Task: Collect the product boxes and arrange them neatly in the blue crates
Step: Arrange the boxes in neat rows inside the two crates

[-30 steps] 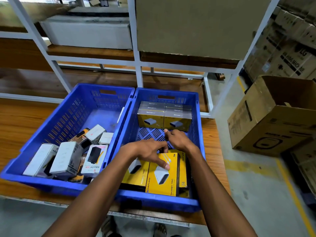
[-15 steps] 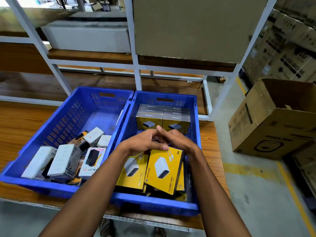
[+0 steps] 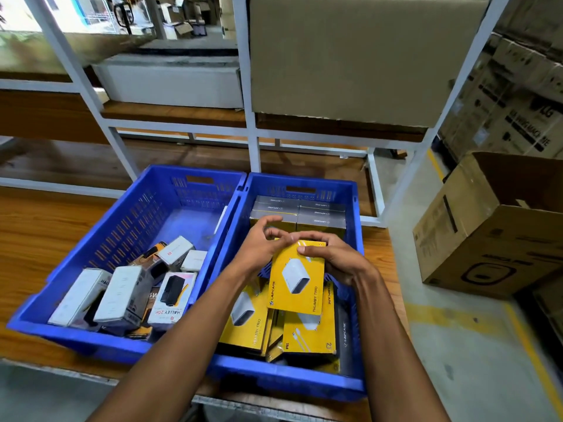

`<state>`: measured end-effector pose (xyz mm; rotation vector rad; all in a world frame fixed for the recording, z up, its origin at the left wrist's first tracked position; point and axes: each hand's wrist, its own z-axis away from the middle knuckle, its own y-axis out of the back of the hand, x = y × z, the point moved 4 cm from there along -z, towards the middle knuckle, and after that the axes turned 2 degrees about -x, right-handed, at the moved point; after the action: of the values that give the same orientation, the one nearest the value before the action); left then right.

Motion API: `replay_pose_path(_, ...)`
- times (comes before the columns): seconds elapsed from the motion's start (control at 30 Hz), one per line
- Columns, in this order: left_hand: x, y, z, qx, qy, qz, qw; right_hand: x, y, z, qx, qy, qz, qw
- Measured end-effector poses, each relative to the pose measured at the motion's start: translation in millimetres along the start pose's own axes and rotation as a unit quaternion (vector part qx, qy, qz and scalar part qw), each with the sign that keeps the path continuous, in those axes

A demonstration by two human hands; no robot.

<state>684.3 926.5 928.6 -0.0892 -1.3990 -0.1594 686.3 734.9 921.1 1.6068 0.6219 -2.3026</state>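
Observation:
Two blue crates stand side by side on a wooden shelf. Over the right crate (image 3: 356, 257) a yellow charger box (image 3: 297, 278) is lifted above the pile, gripped at its far edge by my right hand (image 3: 335, 260). My left hand (image 3: 262, 245) touches the same far edge with curled fingers. More yellow boxes (image 3: 246, 321) lie loose below. Grey-and-yellow boxes (image 3: 298, 213) stand in neat rows at the crate's far end. The left crate (image 3: 128, 226) holds several white and dark product boxes (image 3: 122, 296) in a jumble.
White metal rack posts (image 3: 253, 141) rise behind the crates, with a large cardboard sheet (image 3: 359, 56) above. An open brown carton (image 3: 493, 233) sits on the concrete floor to the right, with stacked cartons (image 3: 518, 111) behind it.
Both hands have lifted one yellow box off the pile and brought it up and toward the far end. The camera view has tilted slightly.

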Motion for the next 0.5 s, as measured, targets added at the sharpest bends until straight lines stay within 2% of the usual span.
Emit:
replay_pose_path(0.13, -7.4, 9.0, -3.4, 0.027, 0.040, 0.004, 0.999, 5.1, 8.6, -5.7, 0.091, -0.002, -0.085, 0.992)
replay_pose_path(0.23, -13.1, 16.2, -0.4, 0.003, 0.076, -0.039, 0.996, 10.6, 21.9, -13.1, 0.162, 0.021, -0.201, 0.966)
replay_pose_path(0.3, -15.8, 18.4, 4.2, -0.022, 0.091, -0.044, 0.995, 10.6, 26.1, -18.3, 0.179, 0.042, -0.247, 0.951)
replay_pose_path(0.4, -15.9, 22.9, 7.9, -0.042, 0.081, -0.031, 0.995, 9.1, 24.0, -22.1, 0.175, 0.062, -0.247, 0.951)
replay_pose_path(0.5, -15.5, 29.1, 3.2, -0.022, 0.040, -0.070, 0.997, 9.3, 23.0, -20.6, 0.192, 0.068, -0.152, 0.967)
